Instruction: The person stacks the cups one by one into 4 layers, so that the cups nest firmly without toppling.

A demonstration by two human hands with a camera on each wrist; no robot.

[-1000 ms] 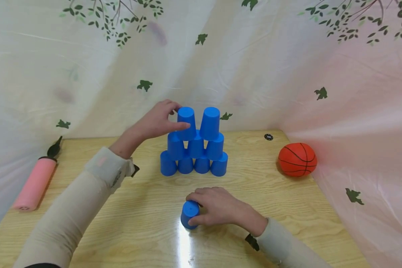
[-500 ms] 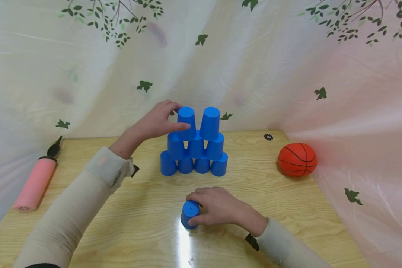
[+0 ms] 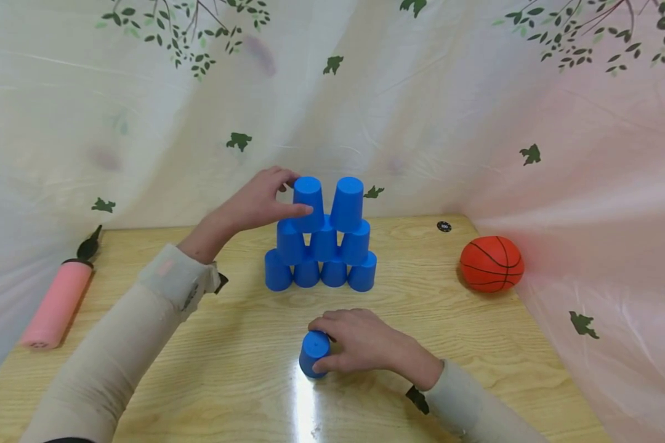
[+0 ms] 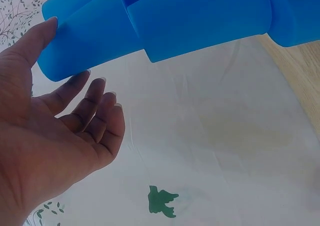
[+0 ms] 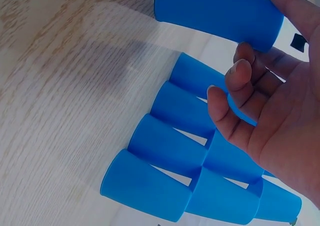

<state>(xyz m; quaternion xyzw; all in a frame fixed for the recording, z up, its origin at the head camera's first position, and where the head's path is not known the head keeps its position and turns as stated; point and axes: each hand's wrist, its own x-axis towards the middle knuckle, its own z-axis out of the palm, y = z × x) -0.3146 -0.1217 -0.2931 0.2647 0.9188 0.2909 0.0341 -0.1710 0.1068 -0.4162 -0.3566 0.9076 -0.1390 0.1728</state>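
Upside-down blue plastic cups form a pyramid on the wooden table: several in the bottom row, three in the middle row (image 3: 324, 240), two on top. My left hand (image 3: 263, 200) pinches the top-left cup (image 3: 309, 195) between thumb and index finger; in the left wrist view that cup (image 4: 90, 38) sits on the row below, the other fingers loosely bent off it. The top-right cup (image 3: 347, 206) stands beside it, untouched. Nearer to me, my right hand (image 3: 362, 341) grips a separate inverted cup (image 3: 314, 347) by its sides, thumb in front and fingers behind.
A pink hand pump (image 3: 58, 304) with a black nozzle lies at the left. A red toy basketball (image 3: 492, 264) sits on the table (image 3: 421, 314) at the right, with a black chip (image 3: 444, 227) behind it. A pale leaf-printed curtain (image 3: 421, 123) hangs close behind the pyramid.
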